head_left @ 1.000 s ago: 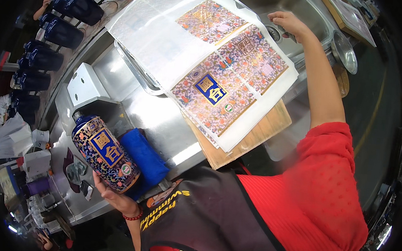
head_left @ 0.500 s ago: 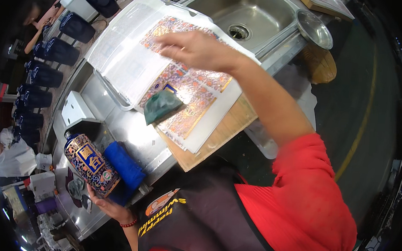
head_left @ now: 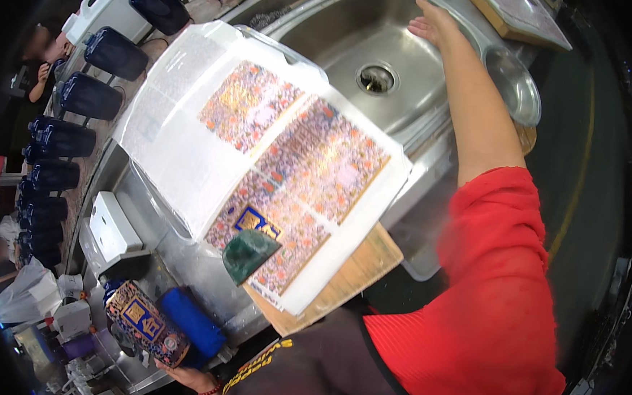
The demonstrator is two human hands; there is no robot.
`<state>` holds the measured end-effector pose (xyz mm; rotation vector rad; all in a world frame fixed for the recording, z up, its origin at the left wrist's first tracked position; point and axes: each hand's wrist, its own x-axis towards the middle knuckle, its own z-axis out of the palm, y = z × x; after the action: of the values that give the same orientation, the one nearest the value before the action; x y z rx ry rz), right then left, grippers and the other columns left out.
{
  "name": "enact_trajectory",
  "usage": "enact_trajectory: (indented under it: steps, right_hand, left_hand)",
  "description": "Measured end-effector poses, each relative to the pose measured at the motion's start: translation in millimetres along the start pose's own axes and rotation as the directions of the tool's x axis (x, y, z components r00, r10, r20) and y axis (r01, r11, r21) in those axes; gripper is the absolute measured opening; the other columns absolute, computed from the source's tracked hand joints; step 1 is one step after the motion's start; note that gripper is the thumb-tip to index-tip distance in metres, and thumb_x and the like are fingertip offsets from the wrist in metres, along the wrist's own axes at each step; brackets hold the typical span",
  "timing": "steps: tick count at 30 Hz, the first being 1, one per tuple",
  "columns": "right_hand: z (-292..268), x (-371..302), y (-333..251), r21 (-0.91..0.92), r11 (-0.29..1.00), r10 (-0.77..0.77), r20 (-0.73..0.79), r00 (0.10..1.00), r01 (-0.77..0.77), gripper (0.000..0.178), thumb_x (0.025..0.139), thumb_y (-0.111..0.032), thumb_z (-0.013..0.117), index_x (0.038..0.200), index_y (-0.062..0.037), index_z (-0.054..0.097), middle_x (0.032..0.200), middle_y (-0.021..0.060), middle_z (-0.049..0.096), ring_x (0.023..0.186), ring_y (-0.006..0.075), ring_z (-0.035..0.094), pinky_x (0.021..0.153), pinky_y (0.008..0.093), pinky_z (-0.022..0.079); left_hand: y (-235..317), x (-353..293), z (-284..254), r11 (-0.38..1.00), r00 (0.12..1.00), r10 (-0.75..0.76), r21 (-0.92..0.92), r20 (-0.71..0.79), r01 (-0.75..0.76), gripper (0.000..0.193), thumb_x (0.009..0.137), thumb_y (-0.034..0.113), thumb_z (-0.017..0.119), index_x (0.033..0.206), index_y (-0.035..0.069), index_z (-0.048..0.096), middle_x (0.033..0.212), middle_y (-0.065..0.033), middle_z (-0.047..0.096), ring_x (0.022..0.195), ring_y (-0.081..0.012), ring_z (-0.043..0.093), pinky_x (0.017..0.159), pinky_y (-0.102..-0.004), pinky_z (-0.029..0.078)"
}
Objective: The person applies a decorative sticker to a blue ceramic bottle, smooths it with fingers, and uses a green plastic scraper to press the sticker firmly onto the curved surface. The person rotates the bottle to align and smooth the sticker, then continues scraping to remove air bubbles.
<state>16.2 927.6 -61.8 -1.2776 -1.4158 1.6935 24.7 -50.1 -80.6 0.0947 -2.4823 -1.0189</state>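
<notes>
My left hand (head_left: 186, 378) supports the base of a dark blue bottle (head_left: 147, 325) wrapped in a colourful floral pattern; its fingers are partly hidden behind the bottle. My right hand (head_left: 433, 24) is stretched out over the far right part of the steel sink (head_left: 318, 42), fingers apart, holding nothing. Between my arms lie floral printed sheets (head_left: 296, 174) with white backing. A flat dark green piece (head_left: 249, 255), perhaps a scraper, rests on their near corner. Beside the bottle is a blue roll (head_left: 192, 322).
Under the sheets a wooden board (head_left: 370, 262) sticks out. A metal bowl (head_left: 515, 83) stands right of the sink. Several dark blue bottles (head_left: 90, 97) line the left shelf, near a white jug (head_left: 106, 14). A white box (head_left: 115, 225) stands below them. Another person (head_left: 41, 57) is at far left.
My right hand has moved from above the printed sheets to the far right over the sink, uncovering the print. My left hand still holds the bottle.
</notes>
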Motion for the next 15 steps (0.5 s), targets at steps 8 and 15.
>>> enact_trajectory:
  steps: [8, 15]
  right_hand:
    - [31.7, 104.1, -26.6, 0.081, 0.996, 0.039, 0.077, 0.996, -0.046, 0.052, 0.093, -0.047, 0.07, 0.123, -0.0049, 0.062, 0.114, 0.023, 0.062, 0.092, 0.0323, 0.069, 0.075, 0.0454, 0.062]
    - [26.2, 134.9, -7.3, -0.059, 0.971, -0.231, 0.007, 0.973, 0.231, 0.029, 0.097, -0.038, 0.065, 0.1, -0.0089, 0.066, 0.089, 0.0102, 0.072, 0.077, 0.0295, 0.07, 0.063, 0.0435, 0.057]
  left_hand:
    - [36.8, -15.8, -0.3, 0.839, 0.969, -0.207, -0.484, 0.139, 0.248, 0.069, 0.11, 0.049, 0.033, 0.152, -0.006, 0.035, 0.151, -0.0239, 0.042, 0.134, -0.0335, 0.049, 0.112, -0.0456, 0.043]
    - [54.5, -11.0, -0.2, 0.982, 0.987, -0.158, -0.1, 0.035, 0.16, 0.069, 0.11, 0.049, 0.033, 0.152, -0.006, 0.034, 0.151, -0.0244, 0.042, 0.135, -0.0336, 0.048, 0.113, -0.0453, 0.041]
